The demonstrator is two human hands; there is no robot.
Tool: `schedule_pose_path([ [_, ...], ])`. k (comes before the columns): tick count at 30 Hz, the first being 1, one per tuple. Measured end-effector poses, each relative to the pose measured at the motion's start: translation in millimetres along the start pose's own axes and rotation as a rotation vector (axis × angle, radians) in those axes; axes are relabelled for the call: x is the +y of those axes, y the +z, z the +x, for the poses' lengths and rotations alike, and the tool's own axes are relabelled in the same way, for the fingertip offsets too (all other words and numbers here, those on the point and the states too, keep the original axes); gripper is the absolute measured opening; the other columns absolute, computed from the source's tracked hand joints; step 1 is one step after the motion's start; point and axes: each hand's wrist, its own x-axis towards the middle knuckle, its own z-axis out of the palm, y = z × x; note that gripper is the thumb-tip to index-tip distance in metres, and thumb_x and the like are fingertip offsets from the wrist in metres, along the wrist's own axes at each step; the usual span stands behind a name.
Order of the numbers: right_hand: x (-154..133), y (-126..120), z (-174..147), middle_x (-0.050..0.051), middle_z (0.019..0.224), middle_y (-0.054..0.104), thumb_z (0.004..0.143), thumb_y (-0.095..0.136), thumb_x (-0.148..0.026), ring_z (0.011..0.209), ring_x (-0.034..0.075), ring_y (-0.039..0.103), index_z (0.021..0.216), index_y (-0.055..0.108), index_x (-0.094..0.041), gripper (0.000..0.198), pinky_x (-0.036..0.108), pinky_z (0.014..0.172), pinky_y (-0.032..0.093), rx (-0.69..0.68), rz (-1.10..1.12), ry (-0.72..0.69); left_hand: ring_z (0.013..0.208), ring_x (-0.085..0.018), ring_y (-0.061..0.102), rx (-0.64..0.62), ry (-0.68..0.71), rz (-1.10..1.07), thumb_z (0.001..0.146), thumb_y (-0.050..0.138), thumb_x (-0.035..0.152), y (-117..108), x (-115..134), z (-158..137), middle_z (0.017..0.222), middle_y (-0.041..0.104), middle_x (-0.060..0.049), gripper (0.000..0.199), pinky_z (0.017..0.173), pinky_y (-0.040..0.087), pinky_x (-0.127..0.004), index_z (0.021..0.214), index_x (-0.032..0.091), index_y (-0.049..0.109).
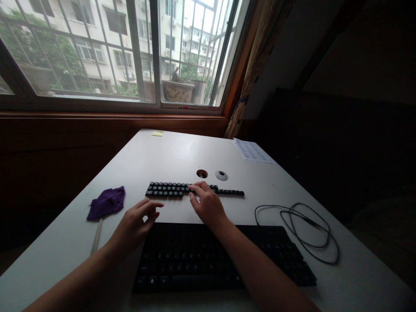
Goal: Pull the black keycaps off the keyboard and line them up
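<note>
Loose black keycaps (pixel 165 187) lie lined up in rows on the white desk, with a thinner row (pixel 232 192) running off to the right. At these rows, my right hand (pixel 206 201) has its thumb and fingertips closed around a keycap; the fingers partly cover it. My left hand (pixel 138 219) hovers just in front of the rows, its thumb and index finger apart with nothing between them. A black keyboard (pixel 188 266) lies nearest me, partly under both forearms. Its upper part is too dark to make out key by key.
A purple cloth (pixel 107 203) and a thin pale stick (pixel 96 236) lie at left. At right is a coiled black cable (pixel 325 247). Beyond the keycaps are a round desk hole (pixel 202 173), a grey ring cover (pixel 221 175), a printed sheet (pixel 251 151) and yellow notes (pixel 157 133).
</note>
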Motion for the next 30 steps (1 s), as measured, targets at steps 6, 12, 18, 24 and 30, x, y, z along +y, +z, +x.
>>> schedule_pose_path([
  [6,-2,-2,1,0.008,0.107,0.062,0.092,0.050,-0.017,0.097,0.020,0.063,0.111,0.066,-0.020,0.025,0.033,0.091,0.050,0.046,0.028,-0.019,0.074,-0.014,0.060,-0.021,0.030,-0.069,0.093,0.053,0.020,1,-3,-1,0.089,0.062,-0.004,0.020,0.066,0.049,-0.024,0.107,0.021,0.067],
  [12,-1,-2,1,0.008,0.106,0.062,0.091,0.049,-0.015,0.097,0.019,0.062,0.108,0.067,-0.019,0.025,0.032,0.091,0.050,0.053,0.067,-0.056,0.075,-0.013,0.059,-0.016,0.069,-0.060,0.095,0.051,0.018,0,-3,1,0.088,0.059,-0.003,0.020,0.067,0.049,-0.024,0.106,0.022,0.067],
  [18,-8,-27,10,0.007,0.104,0.065,0.093,0.049,-0.019,0.094,0.019,0.062,0.111,0.066,-0.021,0.025,0.036,0.090,0.050,0.048,0.186,-0.061,0.077,-0.013,0.058,-0.015,0.151,-0.024,0.091,0.050,0.014,-1,-1,1,0.092,0.054,-0.004,0.026,0.068,0.051,-0.024,0.110,0.022,0.065],
  [24,-22,-73,8,0.006,0.096,0.070,0.091,0.055,-0.033,0.077,0.016,0.059,0.112,0.066,-0.020,0.027,0.031,0.070,0.050,-0.002,0.560,0.177,0.073,-0.011,0.054,-0.021,0.195,-0.018,0.084,0.049,0.005,-1,-2,0,0.089,0.051,-0.002,0.031,0.065,0.048,-0.023,0.106,0.021,0.065],
  [30,-35,-77,-31,0.004,0.086,0.067,0.093,0.052,-0.034,0.066,0.012,0.049,0.102,0.068,-0.021,0.022,0.026,0.060,0.042,-0.057,0.970,0.354,0.073,-0.012,0.054,-0.047,0.170,-0.053,0.081,0.050,0.004,-4,0,-1,0.084,0.051,-0.001,0.028,0.066,0.047,-0.024,0.100,0.019,0.065],
])
